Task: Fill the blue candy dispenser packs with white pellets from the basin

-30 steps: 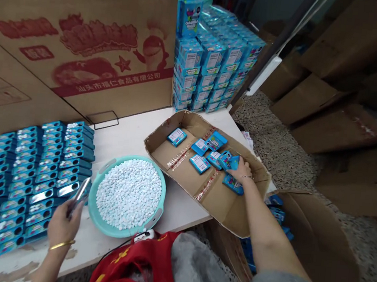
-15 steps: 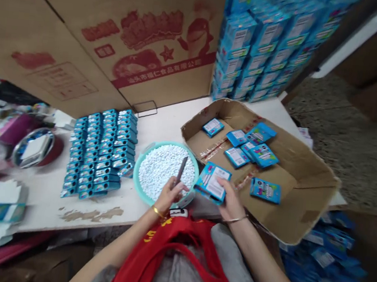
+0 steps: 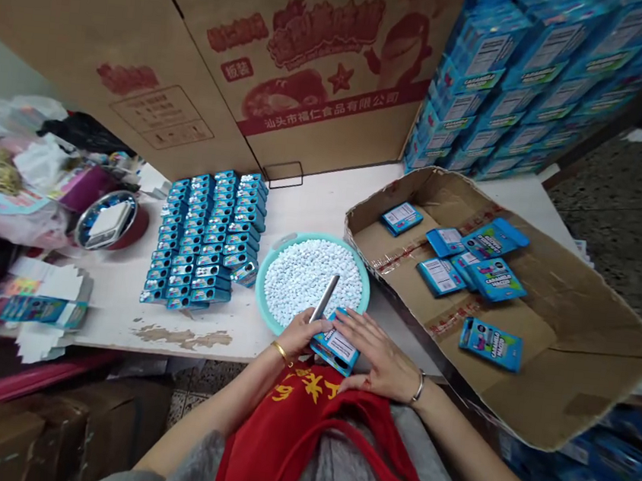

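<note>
Left hand [image 3: 300, 333]: fingers closed around a slim metal tube [image 3: 323, 299], its tip angled up over the basin.
Right hand [image 3: 379, 367]: fingers spread and curved against a flat blue box [image 3: 336, 347], gripping it.
Blue box: between both hands at the table edge, white label panel facing up, just beside the basin rim.
Basin: teal plastic basin [image 3: 262, 284], heaped with small white pellets [image 3: 310, 281].
Table: rows of blue dispensers [image 3: 206, 240] lie left of the basin.
Tray: cardboard tray [image 3: 590, 353] to the right, with loose blue boxes [image 3: 440, 277] lying in it.
Handling: judged from the pose, a level box and a steady tube would keep pellets from scattering — both hands working close to the basin helps.
Writing: red print on the brown carton [image 3: 330, 42] reads 汕头市福仁食品有限公司 — label small print is too small to read.
</note>
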A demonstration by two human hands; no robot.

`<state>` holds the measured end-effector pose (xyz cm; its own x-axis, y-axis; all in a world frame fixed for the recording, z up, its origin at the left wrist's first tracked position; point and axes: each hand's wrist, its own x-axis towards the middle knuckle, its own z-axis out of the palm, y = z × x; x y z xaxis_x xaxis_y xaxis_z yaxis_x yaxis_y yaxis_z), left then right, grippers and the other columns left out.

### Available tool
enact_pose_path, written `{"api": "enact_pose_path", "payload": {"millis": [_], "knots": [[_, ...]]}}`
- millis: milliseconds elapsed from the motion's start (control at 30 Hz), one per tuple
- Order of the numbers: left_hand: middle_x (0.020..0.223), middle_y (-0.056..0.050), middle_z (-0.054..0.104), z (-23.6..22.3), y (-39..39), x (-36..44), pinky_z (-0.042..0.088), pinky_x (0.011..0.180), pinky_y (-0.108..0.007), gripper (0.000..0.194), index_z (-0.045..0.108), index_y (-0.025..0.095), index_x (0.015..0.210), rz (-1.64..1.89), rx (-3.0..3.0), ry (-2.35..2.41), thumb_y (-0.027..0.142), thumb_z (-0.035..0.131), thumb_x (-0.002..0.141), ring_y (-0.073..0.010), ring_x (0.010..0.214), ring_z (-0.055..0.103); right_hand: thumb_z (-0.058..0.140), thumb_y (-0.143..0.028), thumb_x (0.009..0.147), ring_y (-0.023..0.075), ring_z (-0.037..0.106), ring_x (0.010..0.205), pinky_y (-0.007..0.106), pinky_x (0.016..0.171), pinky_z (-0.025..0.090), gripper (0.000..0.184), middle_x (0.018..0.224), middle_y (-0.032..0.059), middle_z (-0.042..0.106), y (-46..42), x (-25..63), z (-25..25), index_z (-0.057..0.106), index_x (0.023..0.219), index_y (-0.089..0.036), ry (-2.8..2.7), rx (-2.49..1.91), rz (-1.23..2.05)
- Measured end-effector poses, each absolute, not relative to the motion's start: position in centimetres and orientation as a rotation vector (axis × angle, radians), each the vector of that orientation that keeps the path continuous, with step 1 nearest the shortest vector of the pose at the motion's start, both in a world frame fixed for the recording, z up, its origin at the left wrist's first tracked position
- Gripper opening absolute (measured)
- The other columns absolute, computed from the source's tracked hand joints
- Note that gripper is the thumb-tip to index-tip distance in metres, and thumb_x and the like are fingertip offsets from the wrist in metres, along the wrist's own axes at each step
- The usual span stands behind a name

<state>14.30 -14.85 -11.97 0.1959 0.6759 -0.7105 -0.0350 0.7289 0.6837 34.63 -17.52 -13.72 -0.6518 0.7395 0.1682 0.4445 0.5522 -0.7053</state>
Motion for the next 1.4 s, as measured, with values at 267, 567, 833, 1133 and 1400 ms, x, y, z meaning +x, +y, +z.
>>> {"api": "enact_pose_path", "payload": {"millis": [267, 567, 833, 1133, 1400], "knots": [[0.062, 0.003, 0.057, -11.2, -14.2, 9.6, 0.04, 0.054, -0.022, 0.043, 0.052, 0.019, 0.092, 0.43, 1.143, 1.467, 0.06, 0.044, 0.085, -0.0104, 0.053, 0.049, 0.059, -0.042, 0.085, 0.0249, 0.063, 0.105, 0.045, 0.097, 0.048, 0.039, 0.113, 0.0087, 0.068, -14.8, 33.5, -15.0, 0.06, 0.117, -0.022, -1.556, -1.162, 1.123], [0.105, -0.01, 0.066, -11.7, -15.9, 4.3, 0.046, 0.077, -0.031, 0.019, 0.058, 0.018, 0.104, -0.48, 1.947, 1.744, 0.027, 0.046, 0.092, -0.0245, 0.096, 0.063, 0.068, -0.057, 0.069, 0.0269, 0.065, 0.102, 0.04, 0.087, 0.055, 0.052, 0.108, 0.0029, 0.072, -10.0, 29.6, -18.6, 0.067, 0.107, -0.022, -0.62, -1.393, 1.545], [0.108, -0.013, 0.065, -18.9, -12.6, 10.5, 0.047, 0.081, -0.033, 0.021, 0.056, 0.016, 0.109, -0.209, 1.867, 1.87, 0.024, 0.046, 0.092, -0.0238, 0.099, 0.063, 0.07, -0.055, 0.067, 0.0266, 0.067, 0.101, 0.039, 0.085, 0.056, 0.046, 0.1, 0.0025, 0.074, -9.4, 26.8, -18.8, 0.069, 0.097, -0.021, -0.489, -1.364, 1.641], [0.115, -0.011, 0.065, -19.0, -9.8, 9.2, 0.045, 0.092, -0.03, 0.037, 0.052, 0.015, 0.123, 0.159, 1.875, 1.737, 0.033, 0.053, 0.091, -0.0211, 0.107, 0.06, 0.068, -0.056, 0.072, 0.0236, 0.064, 0.105, 0.042, 0.096, 0.051, 0.047, 0.11, 0.0022, 0.071, -10.3, 31.0, -16.9, 0.065, 0.106, -0.023, -0.588, -1.281, 1.493], [0.106, -0.007, 0.067, -14.8, -7.9, 5.9, 0.046, 0.089, -0.03, 0.033, 0.057, 0.018, 0.117, 0.29, 1.971, 1.466, 0.034, 0.054, 0.088, -0.0188, 0.096, 0.061, 0.069, -0.042, 0.075, 0.0227, 0.059, 0.105, 0.044, 0.098, 0.045, 0.051, 0.114, 0.0081, 0.063, -12.4, 33.5, -18.4, 0.051, 0.119, -0.022, -1.164, -1.368, 1.039]]}}
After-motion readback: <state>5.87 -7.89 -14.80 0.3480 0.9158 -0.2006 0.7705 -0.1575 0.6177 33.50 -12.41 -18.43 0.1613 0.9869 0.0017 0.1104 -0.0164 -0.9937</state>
